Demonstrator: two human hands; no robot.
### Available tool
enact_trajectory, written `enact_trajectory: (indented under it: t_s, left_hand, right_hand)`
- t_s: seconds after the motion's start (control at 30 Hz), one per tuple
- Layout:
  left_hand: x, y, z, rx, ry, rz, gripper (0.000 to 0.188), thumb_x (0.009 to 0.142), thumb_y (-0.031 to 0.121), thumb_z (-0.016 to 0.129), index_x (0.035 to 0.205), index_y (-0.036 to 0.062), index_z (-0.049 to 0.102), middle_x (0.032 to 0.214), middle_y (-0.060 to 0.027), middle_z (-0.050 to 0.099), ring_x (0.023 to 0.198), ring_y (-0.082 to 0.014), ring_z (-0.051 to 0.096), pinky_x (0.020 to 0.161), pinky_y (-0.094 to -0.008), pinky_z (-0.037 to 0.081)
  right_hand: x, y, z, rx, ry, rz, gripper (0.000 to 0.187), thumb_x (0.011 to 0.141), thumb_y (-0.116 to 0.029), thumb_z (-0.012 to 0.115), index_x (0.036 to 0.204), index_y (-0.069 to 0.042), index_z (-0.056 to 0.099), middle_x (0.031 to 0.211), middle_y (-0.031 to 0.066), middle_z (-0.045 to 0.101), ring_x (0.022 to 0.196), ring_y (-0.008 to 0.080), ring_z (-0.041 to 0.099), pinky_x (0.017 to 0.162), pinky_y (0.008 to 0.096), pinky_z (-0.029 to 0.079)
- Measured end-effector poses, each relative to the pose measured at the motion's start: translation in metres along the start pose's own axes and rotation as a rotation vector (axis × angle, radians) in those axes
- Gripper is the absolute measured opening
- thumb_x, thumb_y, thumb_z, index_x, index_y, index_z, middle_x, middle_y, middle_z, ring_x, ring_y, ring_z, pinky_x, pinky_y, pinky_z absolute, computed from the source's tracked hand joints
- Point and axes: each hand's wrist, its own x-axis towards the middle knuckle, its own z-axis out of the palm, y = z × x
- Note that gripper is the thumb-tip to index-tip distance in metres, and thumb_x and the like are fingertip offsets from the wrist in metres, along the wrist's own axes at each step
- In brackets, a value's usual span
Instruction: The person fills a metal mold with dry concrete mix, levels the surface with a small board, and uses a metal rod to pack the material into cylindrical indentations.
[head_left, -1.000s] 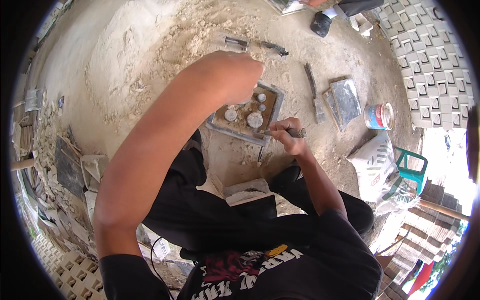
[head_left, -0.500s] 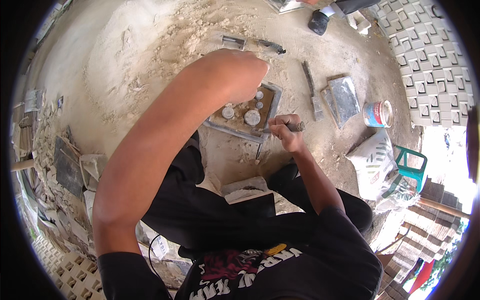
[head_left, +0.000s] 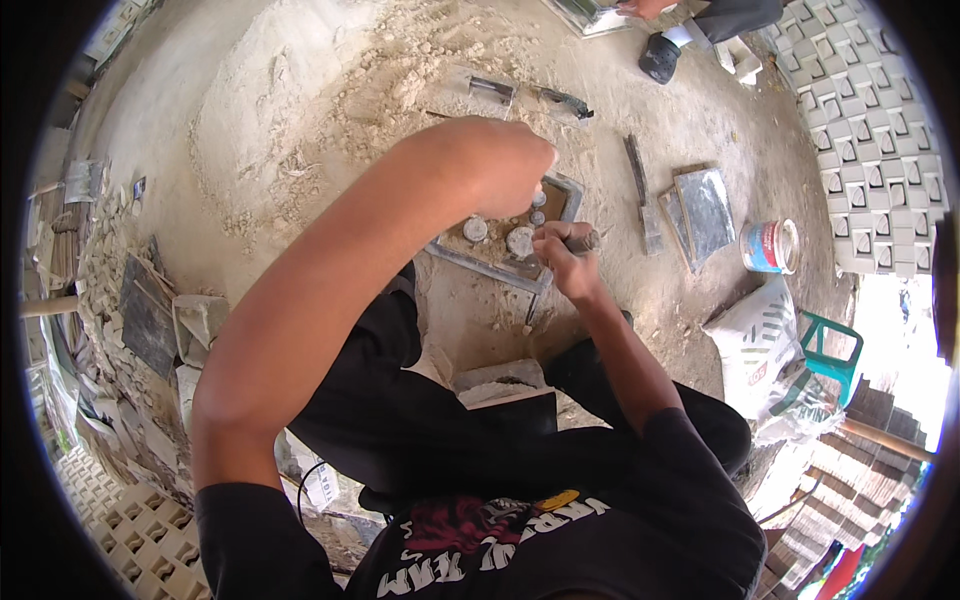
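A four-sided grey mould frame (head_left: 487,272) lies on the ground in front of me, with brown, sandy material inside. Several round grey pieces stand in it, among them a large disc (head_left: 520,241) and a smaller disc (head_left: 475,230). My right hand (head_left: 566,262) is closed round the thick handle of a short trowel (head_left: 582,242) at the frame's near right side; its blade is mostly hidden. Reaching across the frame, my left hand (head_left: 520,175) is curled closed above its far part. Whatever its fingers hold is out of sight beneath them.
Beyond the frame lie a metal-edged tool (head_left: 490,90) and a dark-handled tool (head_left: 565,102). To the right are a long flat tool (head_left: 643,195), grey plates (head_left: 705,210), a bucket (head_left: 768,247), a white sack (head_left: 755,335) and a green stool (head_left: 832,350). Another person's foot (head_left: 660,58) shows at the top.
The whole view has shifted slightly. Relative to the frame, my right hand has moved inward and away from me, closer to the large disc. My left hand stays curled over the far part.
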Motion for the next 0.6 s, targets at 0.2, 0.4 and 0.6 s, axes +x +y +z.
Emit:
enact_trajectory:
  t_s: [0.2,0.4,0.6]
  left_hand:
    - [-0.003,-0.002,-0.002,-0.040,-0.009,-0.016,0.034,0.094,0.020,0.052,0.123,0.0033,0.055,0.114,-0.0186,0.062,0.107,-0.0335,0.060,0.089,-0.0454,0.048]
    - [-0.006,-0.008,0.004,-0.041,-0.072,0.002,0.038,0.094,0.029,0.053,0.121,0.0031,0.056,0.110,-0.0192,0.063,0.104,-0.0337,0.061,0.088,-0.0462,0.048]
    - [-0.011,-0.018,-0.007,-0.117,0.079,0.029,0.055,0.095,0.051,0.046,0.119,0.0039,0.059,0.101,-0.0197,0.066,0.096,-0.0342,0.064,0.083,-0.0464,0.050]
  right_hand:
    - [-0.003,0.014,0.012,-0.104,0.032,-0.061,0.027,0.075,0.003,0.050,0.054,-0.004,0.035,0.054,-0.0034,0.035,0.055,0.0067,0.031,0.048,0.0293,0.026]
    - [0.002,0.018,0.015,-0.152,-0.071,-0.081,0.024,0.076,0.000,0.050,0.056,-0.003,0.038,0.055,-0.0035,0.037,0.055,0.0065,0.032,0.048,0.0279,0.027]
    - [0.005,0.017,0.024,-0.068,0.024,-0.120,0.022,0.077,0.001,0.050,0.056,-0.001,0.041,0.056,-0.0042,0.040,0.055,0.0049,0.033,0.048,0.0275,0.027]
